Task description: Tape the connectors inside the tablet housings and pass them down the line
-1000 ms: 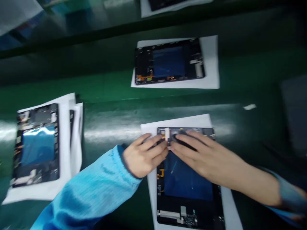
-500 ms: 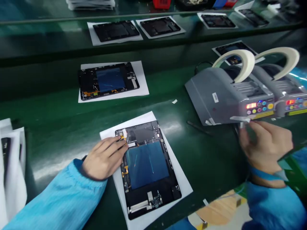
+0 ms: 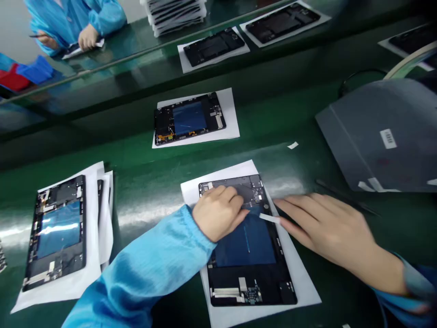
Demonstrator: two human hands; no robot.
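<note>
Head view: what's being worked on?

An opened tablet shell [image 3: 252, 282], on a white sheet [image 3: 305, 291] toward the near side of the green bench [image 3: 153, 182]. Its long axis runs away from the person, far end leaning left.

And the hands?

Left hand [image 3: 218, 214] rests on the metal plate [image 3: 246, 187], grasping nothing. Right hand [image 3: 327, 232] lies flat and open, fingertips at a white tape strip [image 3: 269, 218]; I can't tell if they pinch it.

Next?

That strip, at the blue panel's [image 3: 246, 246] far edge, seems to want smoothing down.
</note>
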